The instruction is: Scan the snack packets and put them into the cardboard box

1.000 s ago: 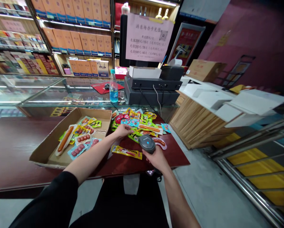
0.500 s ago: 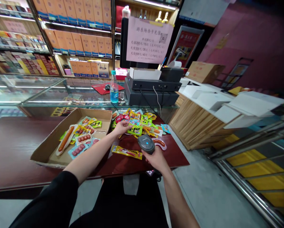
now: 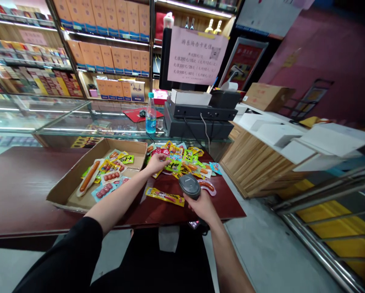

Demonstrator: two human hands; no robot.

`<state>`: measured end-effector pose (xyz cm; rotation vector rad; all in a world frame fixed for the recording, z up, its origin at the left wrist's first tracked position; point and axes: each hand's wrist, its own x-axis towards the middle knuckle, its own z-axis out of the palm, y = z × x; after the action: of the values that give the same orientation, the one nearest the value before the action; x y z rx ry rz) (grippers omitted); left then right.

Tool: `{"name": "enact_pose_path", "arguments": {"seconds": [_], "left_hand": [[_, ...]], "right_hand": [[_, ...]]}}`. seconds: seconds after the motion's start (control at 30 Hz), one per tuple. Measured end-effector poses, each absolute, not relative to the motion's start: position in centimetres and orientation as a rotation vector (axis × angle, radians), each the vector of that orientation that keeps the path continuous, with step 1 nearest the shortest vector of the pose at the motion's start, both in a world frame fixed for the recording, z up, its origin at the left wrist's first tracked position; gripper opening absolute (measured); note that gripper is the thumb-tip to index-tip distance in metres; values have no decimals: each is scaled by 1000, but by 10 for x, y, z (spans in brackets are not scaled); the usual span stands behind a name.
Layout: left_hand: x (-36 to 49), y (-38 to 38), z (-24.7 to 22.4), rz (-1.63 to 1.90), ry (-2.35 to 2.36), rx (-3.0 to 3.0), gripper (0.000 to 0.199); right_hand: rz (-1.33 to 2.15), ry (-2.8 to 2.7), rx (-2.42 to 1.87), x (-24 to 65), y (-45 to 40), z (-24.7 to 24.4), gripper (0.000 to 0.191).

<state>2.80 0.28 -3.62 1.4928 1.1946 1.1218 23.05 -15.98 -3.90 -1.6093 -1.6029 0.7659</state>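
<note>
My left hand [image 3: 158, 162] reaches over the pile of snack packets [image 3: 191, 156], fingers pinched on the edge of a green snack packet [image 3: 173, 165]. My right hand [image 3: 203, 206] is wrapped around the handle of a grey barcode scanner [image 3: 190, 186], whose head points towards the pile. In front of the pile lies a long yellow snack packet [image 3: 164, 196]. A curved sausage packet [image 3: 207, 187] rests just beyond the scanner. To the left, an open cardboard box [image 3: 69, 198] holds several packets, among them a long sausage in clear wrap [image 3: 90, 178].
Behind the dark red table [image 3: 18, 187] runs a glass counter [image 3: 109, 132] with a blue drink bottle [image 3: 151, 116], a monitor bearing a pink sign [image 3: 197, 55] and a black cash drawer [image 3: 197, 126]. A wooden cabinet [image 3: 258, 162] and metal railing [image 3: 319, 244] stand right.
The blue light on the scanner is no longer lit. The whole view has shifted slightly to the left, so things appear further right. Both hands keep nearly the same places over the table.
</note>
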Motion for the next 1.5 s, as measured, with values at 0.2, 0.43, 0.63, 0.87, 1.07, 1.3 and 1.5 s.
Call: {"name": "enact_pose_path", "arguments": {"seconds": [0.2, 0.43, 0.63, 0.87, 1.07, 1.3, 1.5], "left_hand": [[-18, 4, 10, 1254, 1275, 1636, 34], [-138, -24, 46, 1334, 1528, 1616, 38], [-180, -47, 43, 1346, 1599, 1525, 40], [-115, -58, 33, 1141, 1473, 1699, 28], [-30, -62, 20, 883, 1194, 2045, 18], [21, -66, -12, 268, 977, 2259, 28], [23, -67, -39, 15, 995, 2484, 27]], "right_hand": [[754, -1622, -1554, 230, -158, -39, 29], [743, -1639, -1493, 218, -153, -37, 28], [753, -1684, -1448, 203, -143, -42, 33], [777, -1659, -1443, 209, -148, -41, 34], [793, -1633, -1492, 222, -159, -38, 34], [923, -1616, -1539, 231, -170, -40, 32], [861, -1668, -1507, 232, -171, -37, 32]]}}
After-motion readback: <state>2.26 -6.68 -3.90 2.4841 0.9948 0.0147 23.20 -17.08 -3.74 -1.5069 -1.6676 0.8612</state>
